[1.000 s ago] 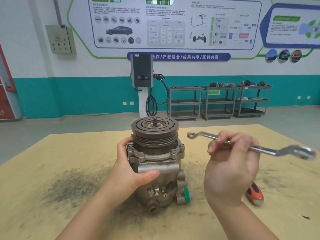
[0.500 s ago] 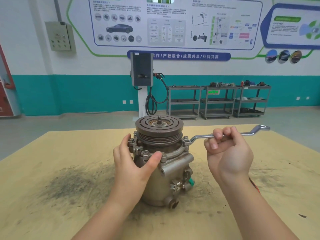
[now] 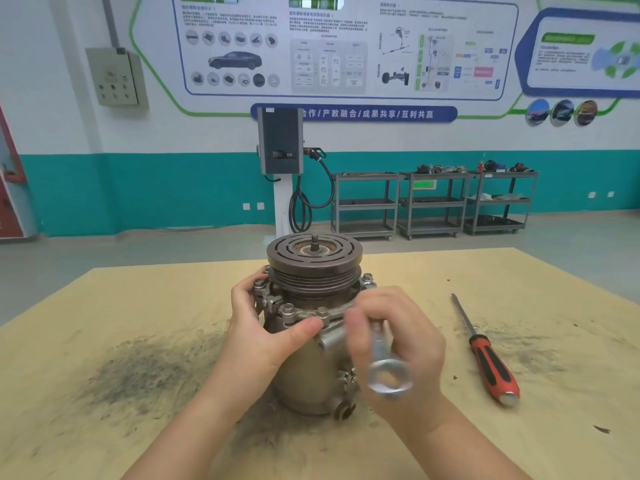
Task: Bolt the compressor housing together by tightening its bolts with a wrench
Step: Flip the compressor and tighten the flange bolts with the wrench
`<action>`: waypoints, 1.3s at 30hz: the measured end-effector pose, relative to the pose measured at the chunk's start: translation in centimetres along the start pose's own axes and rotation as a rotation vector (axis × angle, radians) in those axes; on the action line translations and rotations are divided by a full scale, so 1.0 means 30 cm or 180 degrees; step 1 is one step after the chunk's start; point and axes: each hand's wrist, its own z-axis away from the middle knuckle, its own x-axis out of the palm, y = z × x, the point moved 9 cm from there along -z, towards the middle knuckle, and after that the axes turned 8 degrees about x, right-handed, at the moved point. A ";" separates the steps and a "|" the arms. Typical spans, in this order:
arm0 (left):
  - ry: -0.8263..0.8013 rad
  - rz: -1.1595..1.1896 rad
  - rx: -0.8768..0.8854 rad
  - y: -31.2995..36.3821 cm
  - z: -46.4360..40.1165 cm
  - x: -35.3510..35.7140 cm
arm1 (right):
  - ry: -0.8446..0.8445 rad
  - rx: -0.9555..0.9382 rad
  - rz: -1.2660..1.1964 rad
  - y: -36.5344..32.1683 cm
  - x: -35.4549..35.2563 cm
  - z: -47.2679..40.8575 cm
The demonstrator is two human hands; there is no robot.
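The compressor (image 3: pixel 313 327) stood upright on the table (image 3: pixel 104 306), the left hand (image 3: pixel 268 336) curled round its flange. The right hand (image 3: pixel 398 344) gripped the wrench (image 3: pixel 386 367) (blurred). Its far ring was hidden; poorly seated, it could slip off a bolt (image 3: pixel 322 311).

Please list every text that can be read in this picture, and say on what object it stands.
"合作/产教融合/成果共享/互利共赢": white characters on the blue banner on the wall.
Wall posters: text too small and blurred to read.
Green sign on a cart: blurred, unreadable.
Compressor, wrench, screwdriver: no readable markings.
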 end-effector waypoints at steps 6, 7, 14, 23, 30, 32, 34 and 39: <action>0.0045 -0.0024 0.0133 0.002 -0.007 -0.004 | -0.0336 -0.0096 0.0194 -0.019 0.036 -0.009; 0.0016 -0.0016 0.0114 0.003 -0.004 -0.005 | -0.0234 -0.0036 0.0042 -0.016 0.010 -0.025; -0.0193 -0.0119 -0.0027 0.016 0.009 0.001 | 0.1482 0.2385 -0.1815 0.269 -0.178 -0.047; -0.0299 -0.0153 -0.0005 0.024 0.011 0.002 | 0.1207 0.3463 -0.2765 0.399 -0.102 -0.011; -0.0270 -0.0193 -0.0005 0.021 0.009 -0.002 | 0.1375 0.1561 -0.1353 0.199 -0.143 -0.009; -0.0260 -0.0200 0.0001 0.020 0.008 -0.002 | 0.1118 0.1006 -0.0976 0.134 -0.122 -0.010; -0.0242 -0.0181 0.0018 0.020 0.007 -0.001 | 0.0911 0.0710 -0.0740 0.100 -0.098 -0.006; -0.0194 -0.0144 0.0068 0.017 0.005 0.000 | 0.0586 0.0584 -0.0488 0.069 -0.056 0.013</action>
